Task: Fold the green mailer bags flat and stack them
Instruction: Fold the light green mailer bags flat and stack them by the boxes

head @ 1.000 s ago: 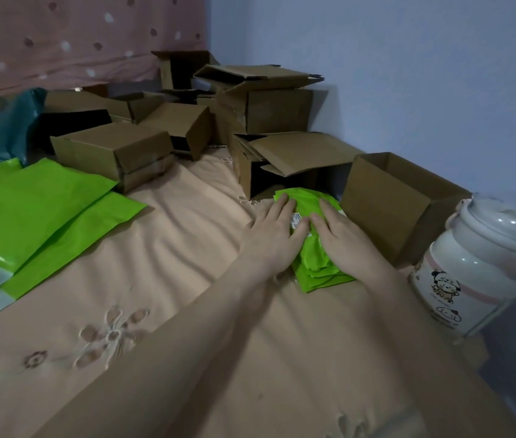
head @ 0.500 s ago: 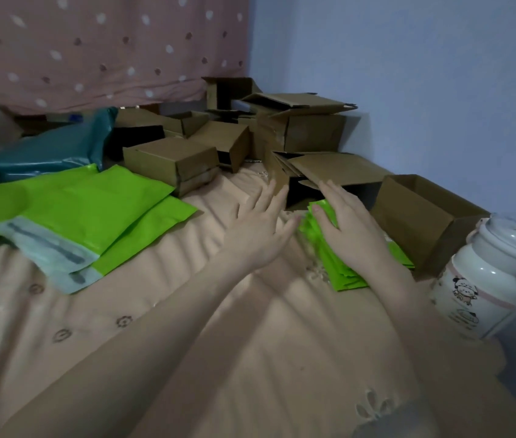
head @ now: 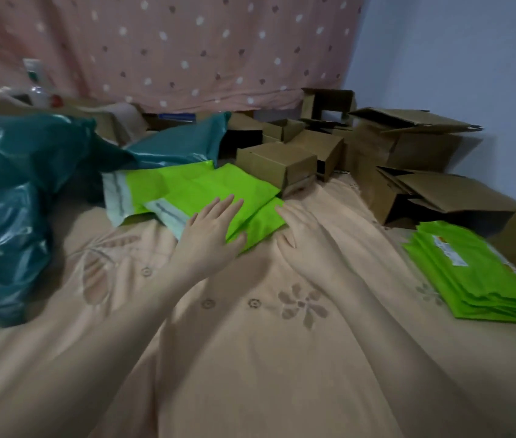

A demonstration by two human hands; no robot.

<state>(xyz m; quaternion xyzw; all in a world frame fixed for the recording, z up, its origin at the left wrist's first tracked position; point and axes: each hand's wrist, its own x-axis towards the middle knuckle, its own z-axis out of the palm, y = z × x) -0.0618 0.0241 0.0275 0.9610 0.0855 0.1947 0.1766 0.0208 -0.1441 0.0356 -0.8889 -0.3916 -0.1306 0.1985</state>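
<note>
Lying under left hand: unfolded mailer bags.

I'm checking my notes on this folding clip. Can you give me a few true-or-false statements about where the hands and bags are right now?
1. The left hand lies flat on the unfolded green bags. True.
2. The right hand holds a cardboard box. False: it is open and holds nothing, resting at the bags' edge.
3. The folded stack sits to the person's right. True.
4. The teal bags lie on top of the folded stack. False: they are far left.
</note>
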